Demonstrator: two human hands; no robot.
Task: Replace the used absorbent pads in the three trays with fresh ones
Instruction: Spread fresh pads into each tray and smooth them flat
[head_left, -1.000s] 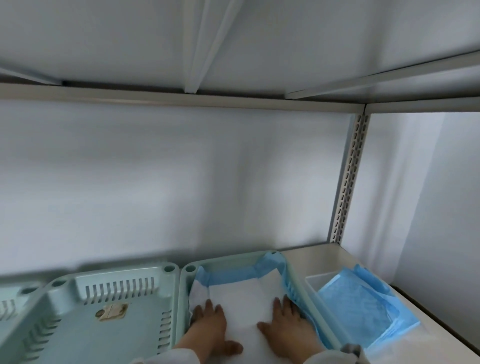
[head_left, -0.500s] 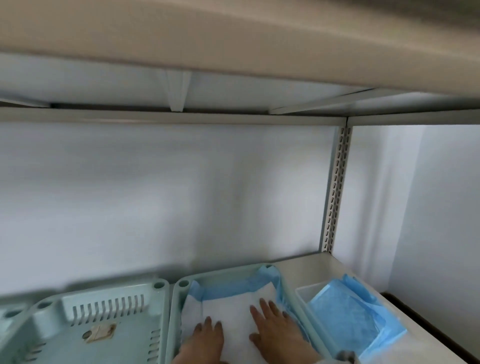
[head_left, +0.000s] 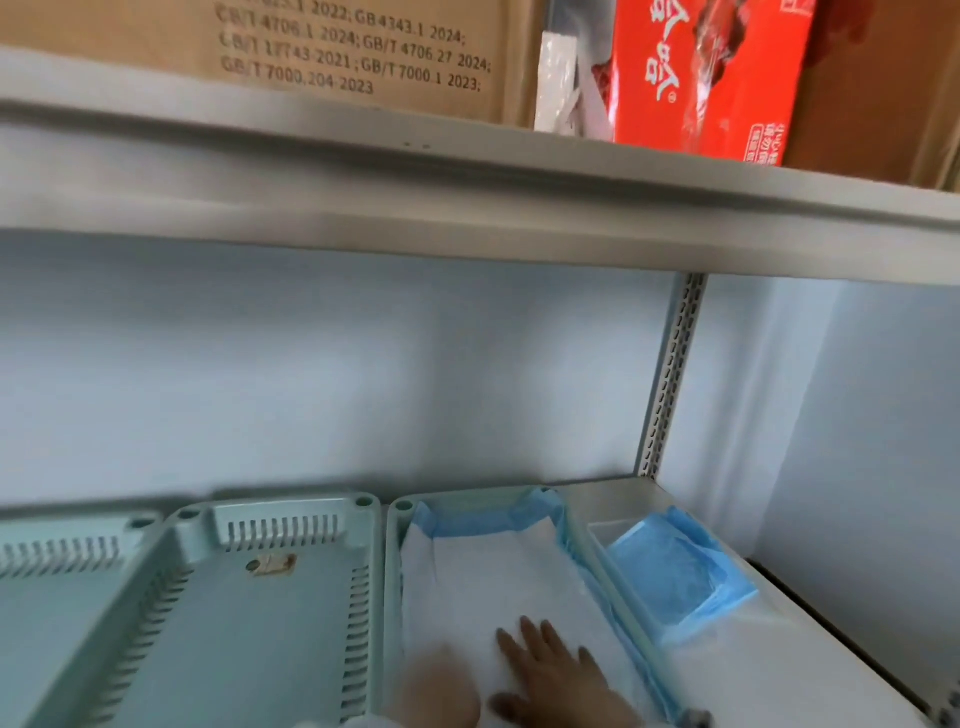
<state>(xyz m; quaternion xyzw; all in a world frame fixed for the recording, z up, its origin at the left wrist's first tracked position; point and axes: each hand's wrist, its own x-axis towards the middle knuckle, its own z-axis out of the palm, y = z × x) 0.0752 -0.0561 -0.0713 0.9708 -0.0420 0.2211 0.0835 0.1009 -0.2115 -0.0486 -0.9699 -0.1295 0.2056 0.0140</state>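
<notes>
Fresh pad lies in the rightmost tray, long axis running away from the person; right hand presses flat on its near end; left hand (blurred) beside it, state unclear; spare blue pads nearer the right.

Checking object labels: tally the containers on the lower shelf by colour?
Green trays: 3: left tray, middle tray, right tray lined with a pad.
Clear bins: 1: clear bin holding blue pads.
Total: 4.
</notes>
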